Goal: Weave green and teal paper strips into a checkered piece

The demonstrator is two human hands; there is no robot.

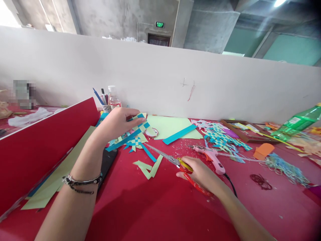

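My left hand [122, 121] pinches a woven piece of blue and pale green paper strips [143, 126], held a little above the table. My right hand [198, 172] is closed round scissors [173, 160] with red and yellow handles. Their blades point left, toward the paper, and look nearly closed. Beneath the held piece lie more woven paper bits [135, 142] and a loose blue strip [149, 154]. Pale green paper scraps [149, 169] rest on the red table in front of the blades. The fingertips of my left hand are partly hidden behind the paper.
A pink glue gun [212, 159] with a black cord lies right of the scissors. Behind are a pale green sheet [170, 125], a blue strip [179, 134] and a pile of woven paper [222, 137]. A green bottle [298, 123] leans at right; a red panel [50, 150] stands at left.
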